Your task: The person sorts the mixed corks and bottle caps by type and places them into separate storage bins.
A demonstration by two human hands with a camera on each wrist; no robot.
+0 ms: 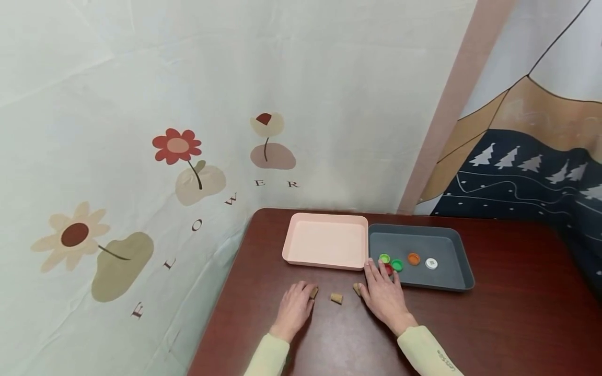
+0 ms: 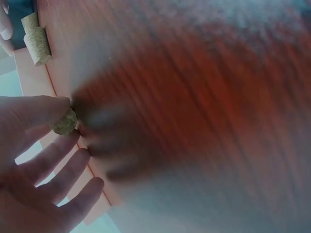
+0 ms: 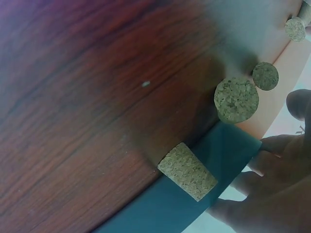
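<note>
In the left wrist view my left hand (image 2: pixel 43 165) pinches a cork (image 2: pixel 64 122) between thumb and index finger, the other fingers spread. From the head, this left hand (image 1: pixel 294 307) is at the table's front left of the other corks. A tapered cork (image 1: pixel 336 298) lies on its side between the hands. Another cork (image 1: pixel 357 289) is beside the thumb of my right hand (image 1: pixel 384 297). That hand reaches over the near edge of the grey tray (image 1: pixel 442 235), fingers spread beside a red cap (image 1: pixel 389 269). The right wrist view shows a further cork (image 3: pixel 188 171) below the palm.
A pink tray (image 1: pixel 326 240) adjoins the grey tray on its left. Inside the grey tray are a light green cap (image 1: pixel 384 258), a green cap (image 1: pixel 397 265), an orange cap (image 1: pixel 414 259) and a white cap (image 1: pixel 431 263). All stand on a brown table (image 1: pixel 512 297) against a fabric wall.
</note>
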